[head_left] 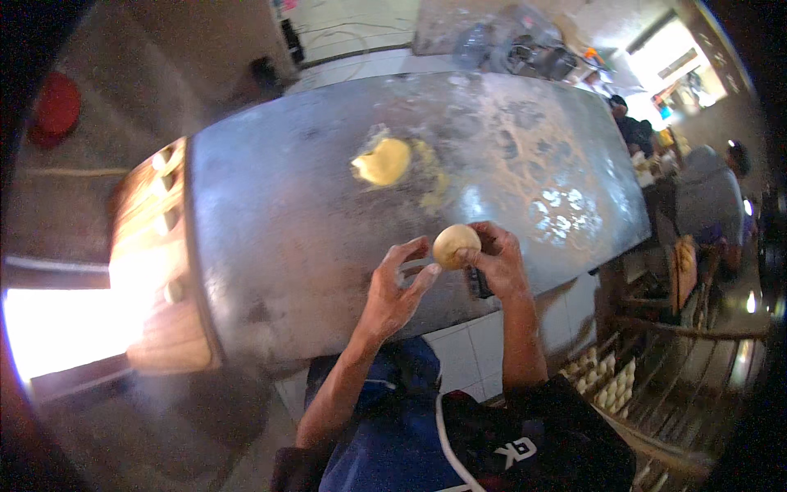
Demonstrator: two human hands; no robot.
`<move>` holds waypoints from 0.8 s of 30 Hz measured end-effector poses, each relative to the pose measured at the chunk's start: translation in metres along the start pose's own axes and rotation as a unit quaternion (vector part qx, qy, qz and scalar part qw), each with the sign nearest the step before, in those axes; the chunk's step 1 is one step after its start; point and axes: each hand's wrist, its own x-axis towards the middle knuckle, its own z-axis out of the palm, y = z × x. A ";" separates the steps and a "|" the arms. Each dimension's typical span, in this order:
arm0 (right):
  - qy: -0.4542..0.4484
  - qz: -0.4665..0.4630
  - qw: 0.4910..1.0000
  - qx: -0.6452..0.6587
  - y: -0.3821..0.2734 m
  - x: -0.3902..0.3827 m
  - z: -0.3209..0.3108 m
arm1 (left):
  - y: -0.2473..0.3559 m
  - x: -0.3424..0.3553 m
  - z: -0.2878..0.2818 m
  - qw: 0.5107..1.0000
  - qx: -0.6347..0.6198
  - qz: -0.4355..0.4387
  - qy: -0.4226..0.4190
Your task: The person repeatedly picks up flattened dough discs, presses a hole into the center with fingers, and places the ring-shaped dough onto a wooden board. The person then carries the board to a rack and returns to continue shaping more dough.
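A round, pale ball of dough [455, 246] is held above the near part of the metal-topped table [287, 221]. My right hand [498, 261] grips it from the right, thumb across its front and fingers behind. Just left of the ball, my left hand [398, 287] has its thumb and fingers apart, curved toward the dough, with nothing between them. Farther back on the tabletop lies a flattened yellow mass [384, 162], dough-like or buttery, with smears and crumbs to its right. Behind my right hand a small dark object [478, 283] shows at the table's near edge; its kind is unclear.
A wooden board [156, 238] with several small dough pieces stands along the left end. Flour [566, 213] whitens the table's right part. At lower right, a rack [680, 385] carries a tray of shaped dough pieces [607, 381]. Other people [709, 193] are at the far right.
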 end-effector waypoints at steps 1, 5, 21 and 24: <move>-0.025 0.003 0.999 0.025 -0.002 -0.005 0.023 | 0.000 -0.003 -0.007 0.999 0.010 -0.031 0.025; -0.088 -0.025 0.995 -0.048 -0.001 -0.012 0.091 | -0.015 -0.032 -0.049 0.993 0.036 -0.072 0.092; -0.425 0.022 0.905 -0.006 -0.015 -0.043 0.264 | -0.050 -0.127 -0.179 0.932 -0.259 0.089 0.236; -0.471 -0.009 0.878 0.082 -0.014 -0.048 0.293 | -0.052 -0.142 -0.218 0.930 -0.330 0.073 0.147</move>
